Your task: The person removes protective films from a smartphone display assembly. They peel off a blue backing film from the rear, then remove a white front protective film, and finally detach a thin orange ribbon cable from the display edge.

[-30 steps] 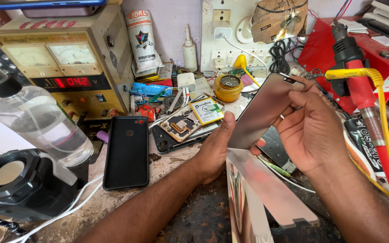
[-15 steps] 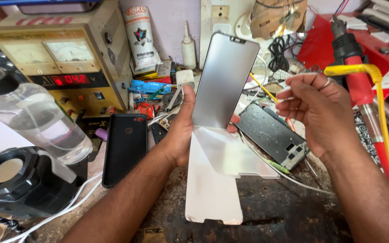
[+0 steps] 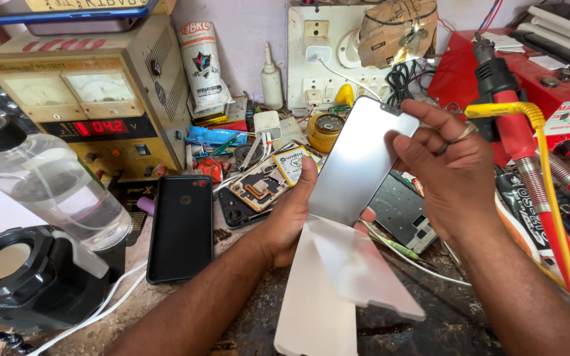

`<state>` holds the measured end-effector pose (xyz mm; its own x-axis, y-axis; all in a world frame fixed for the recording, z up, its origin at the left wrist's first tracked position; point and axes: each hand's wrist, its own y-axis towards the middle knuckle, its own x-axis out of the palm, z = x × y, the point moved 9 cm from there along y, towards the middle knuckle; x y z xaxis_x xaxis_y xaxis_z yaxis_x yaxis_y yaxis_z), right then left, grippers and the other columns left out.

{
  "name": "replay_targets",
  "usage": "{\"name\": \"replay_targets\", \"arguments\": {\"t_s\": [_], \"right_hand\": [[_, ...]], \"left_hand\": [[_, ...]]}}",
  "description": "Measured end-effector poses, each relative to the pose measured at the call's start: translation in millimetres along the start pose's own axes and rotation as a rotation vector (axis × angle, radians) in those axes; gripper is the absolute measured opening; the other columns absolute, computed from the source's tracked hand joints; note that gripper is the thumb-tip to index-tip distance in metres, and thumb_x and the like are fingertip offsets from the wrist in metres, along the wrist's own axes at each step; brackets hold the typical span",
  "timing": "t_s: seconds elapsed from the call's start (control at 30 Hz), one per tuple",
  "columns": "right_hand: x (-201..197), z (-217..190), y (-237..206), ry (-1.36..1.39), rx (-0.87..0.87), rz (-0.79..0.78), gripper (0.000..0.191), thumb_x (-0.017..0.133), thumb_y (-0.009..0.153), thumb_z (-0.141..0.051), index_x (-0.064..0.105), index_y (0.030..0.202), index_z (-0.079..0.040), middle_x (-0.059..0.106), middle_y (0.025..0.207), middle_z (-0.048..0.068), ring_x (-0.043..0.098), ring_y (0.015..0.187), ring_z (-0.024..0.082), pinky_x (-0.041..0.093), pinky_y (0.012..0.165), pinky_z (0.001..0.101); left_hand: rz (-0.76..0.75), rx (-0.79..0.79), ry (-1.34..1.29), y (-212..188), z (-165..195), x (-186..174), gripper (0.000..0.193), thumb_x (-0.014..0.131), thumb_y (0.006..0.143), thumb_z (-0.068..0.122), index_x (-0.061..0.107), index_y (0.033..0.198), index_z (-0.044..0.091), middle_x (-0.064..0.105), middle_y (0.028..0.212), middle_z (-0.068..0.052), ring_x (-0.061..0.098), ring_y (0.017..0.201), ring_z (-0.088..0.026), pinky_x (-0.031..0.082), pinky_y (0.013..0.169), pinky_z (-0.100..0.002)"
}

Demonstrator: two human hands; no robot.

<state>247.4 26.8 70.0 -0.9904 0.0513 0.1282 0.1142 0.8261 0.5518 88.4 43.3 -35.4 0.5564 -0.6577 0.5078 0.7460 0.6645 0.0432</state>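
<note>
Above the middle of the table point(image 3: 186, 310), a thin glass screen panel point(image 3: 361, 161) with a notch at its top is held tilted. It is gripped at its lower left edge by the left hand point(image 3: 291, 221), whose fingers are closed on it with the thumb pressed to its face. The right hand point(image 3: 456, 171) is held at the panel's right edge with its fingers loosely curled; whether they pinch anything cannot be told. Two white backing sheets point(image 3: 338, 290) hang from the panel's lower edge, already peeled free of its face but not yet detached, so the peeling appears to be nearly finished.

Beneath the panel an opened phone body point(image 3: 400, 214) is seen lying on the table, and a second opened phone point(image 3: 258, 191) with its circuit board exposed lies just left of the left hand. A black phone point(image 3: 183, 227) lies face down further left.

Of the containers, a clear plastic bottle point(image 3: 57, 188) at the left appears partly filled with a clear liquid, and a small yellow tin point(image 3: 326, 130) stands open behind; its contents cannot be made out.
</note>
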Motion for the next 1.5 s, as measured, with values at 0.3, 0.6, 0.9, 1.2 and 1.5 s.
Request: {"name": "replay_targets", "arguments": {"t_s": [0.3,0.6,0.9,1.2,1.5], "right_hand": [[-17.6,2.5,5.5,0.036,0.018,0.060,0.021,0.059,0.112,-0.018,0.070,0.115,-0.001,0.073,0.095,0.008,0.072,0.078,0.017,0.063,0.074,0.0341],[-44.2,-1.1,25.9,-0.532,0.090,0.010,0.018,0.065,0.099,-0.015,0.071,0.111,-0.003,0.074,0.094,0.010,0.070,0.076,0.016,0.058,0.067,0.0327],[-67.3,27.2,26.0,-1.270,0.239,-0.035,0.024,0.083,0.086,-0.034,0.083,0.102,-0.017,0.078,0.086,0.008,0.073,0.073,0.021,0.056,0.071,0.0369],[22.7,88.5,70.8,-1.330,0.142,-0.319,0.026,0.075,0.089,-0.040,0.081,0.108,-0.023,0.078,0.101,0.009,0.074,0.091,0.027,0.058,0.085,0.0427],[34.2,113.5,87.9,-1.499,0.405,-0.353,0.042,0.079,0.082,-0.043,0.075,0.117,-0.020,0.073,0.118,0.012,0.067,0.112,0.032,0.055,0.091,0.0485]], "left_hand": [[-0.027,0.058,0.132,2.5,5.7,-1.0,0.097,0.030,0.092,0.083,0.051,0.146,0.005,0.070,0.114,-0.019,0.073,0.096,-0.025,0.062,0.082,-0.043],[0.138,0.205,0.198,-25.0,75.6,-19.6,0.106,0.036,0.079,0.089,0.054,0.144,0.007,0.070,0.112,-0.016,0.072,0.097,-0.023,0.063,0.085,-0.043],[0.282,0.320,0.176,-46.4,111.5,-36.2,0.109,0.041,0.074,0.091,0.054,0.142,0.007,0.069,0.112,-0.017,0.072,0.096,-0.025,0.063,0.081,-0.048],[0.139,0.250,0.120,-19.6,73.3,-22.4,0.104,0.038,0.083,0.088,0.055,0.142,0.004,0.070,0.112,-0.018,0.072,0.097,-0.025,0.063,0.085,-0.044],[0.113,0.183,0.151,-13.6,51.6,-22.7,0.099,0.036,0.084,0.087,0.055,0.141,0.008,0.070,0.116,-0.020,0.072,0.101,-0.026,0.062,0.086,-0.044]]}}
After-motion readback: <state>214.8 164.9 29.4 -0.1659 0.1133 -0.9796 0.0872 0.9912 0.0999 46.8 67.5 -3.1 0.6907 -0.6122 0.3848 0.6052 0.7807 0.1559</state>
